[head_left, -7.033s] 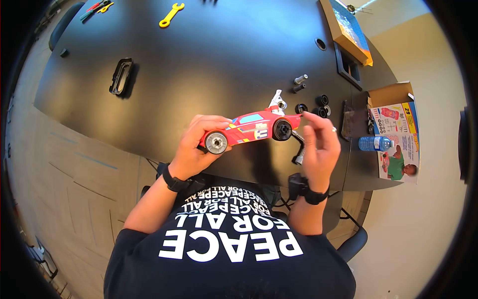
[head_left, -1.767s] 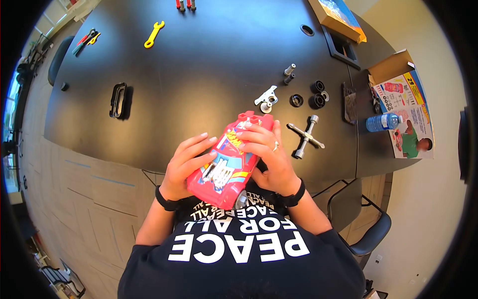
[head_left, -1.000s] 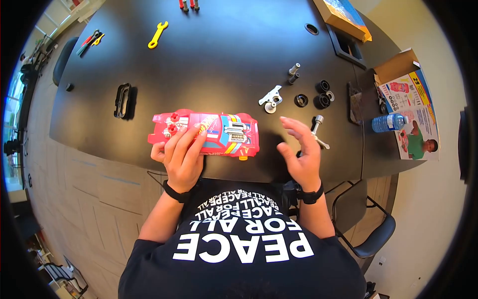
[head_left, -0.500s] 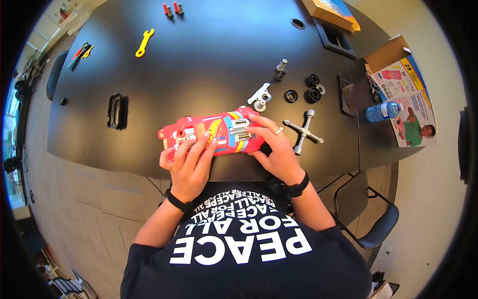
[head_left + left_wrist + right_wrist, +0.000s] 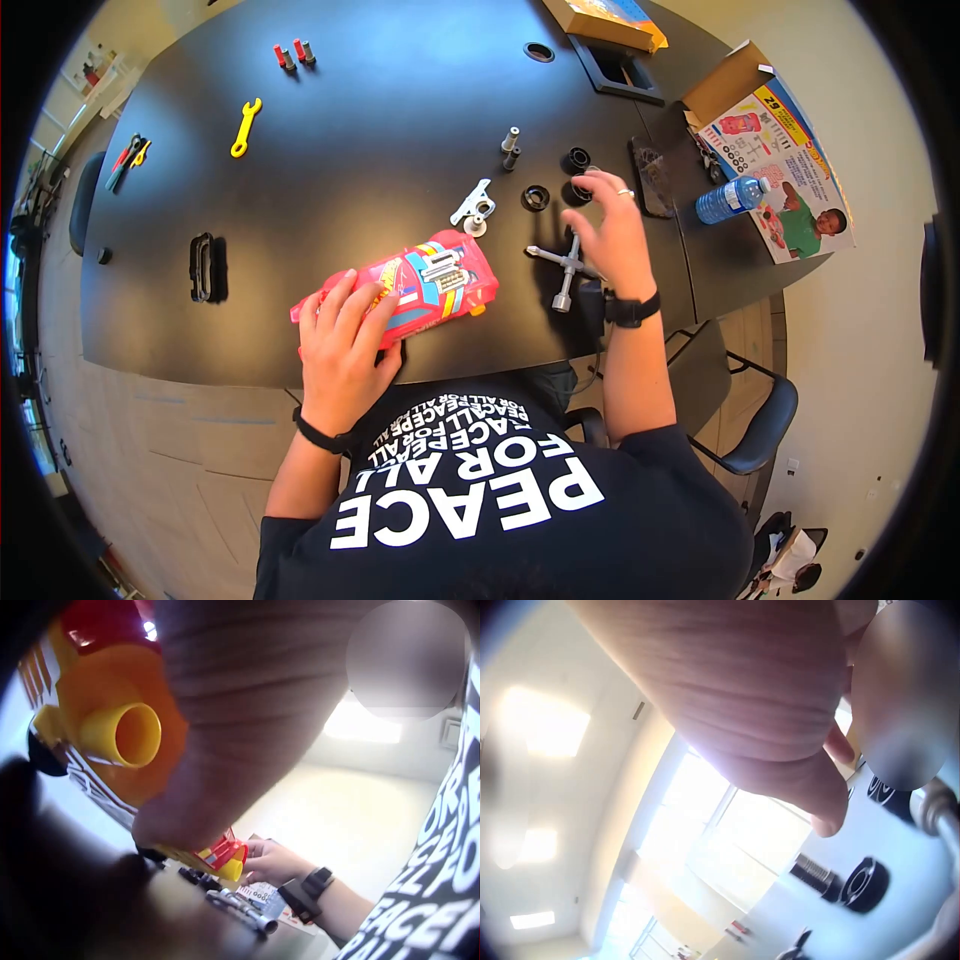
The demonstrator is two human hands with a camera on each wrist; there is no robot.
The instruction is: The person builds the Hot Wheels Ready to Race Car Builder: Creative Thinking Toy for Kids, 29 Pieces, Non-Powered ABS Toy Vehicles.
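Car [image 5: 455, 270] sits near our edge of the tabletop [image 5: 330, 170], slanting up to the right, and we grasp it with our left hand [image 5: 342, 360], fingers spread across the roof and thumb at the near side. The hand hides most of the car's left end, while the engine end lies in plain sight; we cannot tell whether the wheels beneath bear on the tabletop.

Our right hand [image 5: 618, 240] hangs well apart from the car, its fingers loosely bent with nothing between them. It blocks our sight of part of the cross wrench [image 5: 569, 264] and part of the black wheels [image 5: 576, 159] beyond. The cross wrench lies between that hand and the car.

Just past the engine end we see a silver bracket [image 5: 473, 203], with a black ring [image 5: 535, 197] to its right and two bolts [image 5: 511, 148] farther off. A dark tray [image 5: 652, 178] lies right of the wheels, then a bottle [image 5: 732, 200] in front of the printed box [image 5: 745, 118].

To our left are a black frame [image 5: 200, 268], a yellow wrench [image 5: 245, 128] and a red-handled tool [image 5: 125, 160]; red and grey pegs [image 5: 295, 53] stand toward the far edge.
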